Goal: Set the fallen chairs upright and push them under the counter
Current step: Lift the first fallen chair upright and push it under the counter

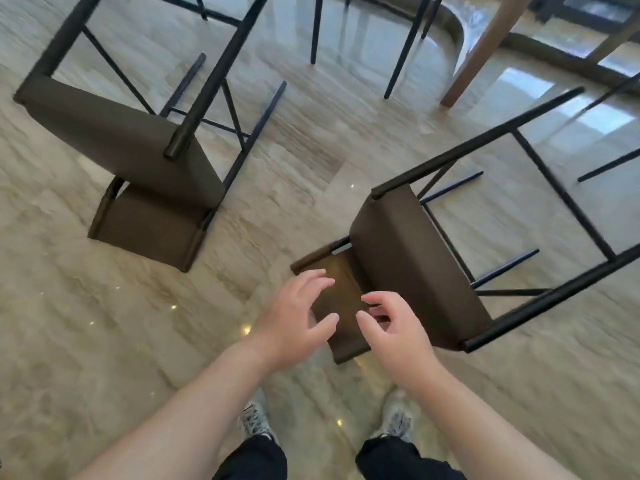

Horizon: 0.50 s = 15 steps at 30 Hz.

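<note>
Two brown-seated chairs with thin black metal legs lie tipped on their backs on the glossy marble floor. The left chair rests with its backrest flat on the floor and legs pointing away from me. The right chair lies just ahead of my feet, its low backrest toward me. My left hand and my right hand hover side by side over that backrest, fingers spread and holding nothing. Whether the fingertips touch the backrest is unclear.
Black legs of another chair stand upright at the top centre. A slanted wooden leg rises at the upper right beside a glass wall. My two shoes stand at the bottom on the open floor.
</note>
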### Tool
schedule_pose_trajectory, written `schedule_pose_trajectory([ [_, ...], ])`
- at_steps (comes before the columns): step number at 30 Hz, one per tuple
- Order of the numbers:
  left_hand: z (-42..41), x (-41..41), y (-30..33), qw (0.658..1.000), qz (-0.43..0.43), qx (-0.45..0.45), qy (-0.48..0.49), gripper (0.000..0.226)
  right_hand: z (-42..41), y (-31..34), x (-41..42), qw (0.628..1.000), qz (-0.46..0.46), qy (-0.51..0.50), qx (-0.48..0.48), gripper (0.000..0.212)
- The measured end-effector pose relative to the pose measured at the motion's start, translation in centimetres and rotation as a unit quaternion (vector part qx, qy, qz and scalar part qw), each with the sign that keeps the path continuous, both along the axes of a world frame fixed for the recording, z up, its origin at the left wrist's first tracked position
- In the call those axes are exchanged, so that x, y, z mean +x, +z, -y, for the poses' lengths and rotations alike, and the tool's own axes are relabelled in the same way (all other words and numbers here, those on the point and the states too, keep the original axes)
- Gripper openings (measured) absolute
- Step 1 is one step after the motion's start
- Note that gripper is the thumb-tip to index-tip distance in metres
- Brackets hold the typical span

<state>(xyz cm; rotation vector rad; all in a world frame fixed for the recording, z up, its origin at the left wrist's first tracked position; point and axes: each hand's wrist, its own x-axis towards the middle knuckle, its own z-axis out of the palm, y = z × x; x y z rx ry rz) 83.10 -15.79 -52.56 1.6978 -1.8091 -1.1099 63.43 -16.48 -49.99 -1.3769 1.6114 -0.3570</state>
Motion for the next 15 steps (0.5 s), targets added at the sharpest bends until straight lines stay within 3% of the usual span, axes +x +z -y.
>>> schedule_pose_trajectory([
  [7,1.1,1.3,-18.6,0.98,0.143,-0.012,-0.14,0.065,-1.6,-17.9,0.6,0.991,-0.106,0.082,-0.011,0.042],
  [15,4.2,-0.1,-42.8,0.914,0.29,0.007,-0.285,0.07,-2.9,-41.3,-1.1,0.974,-0.194,0.111,0.025,0.052],
])
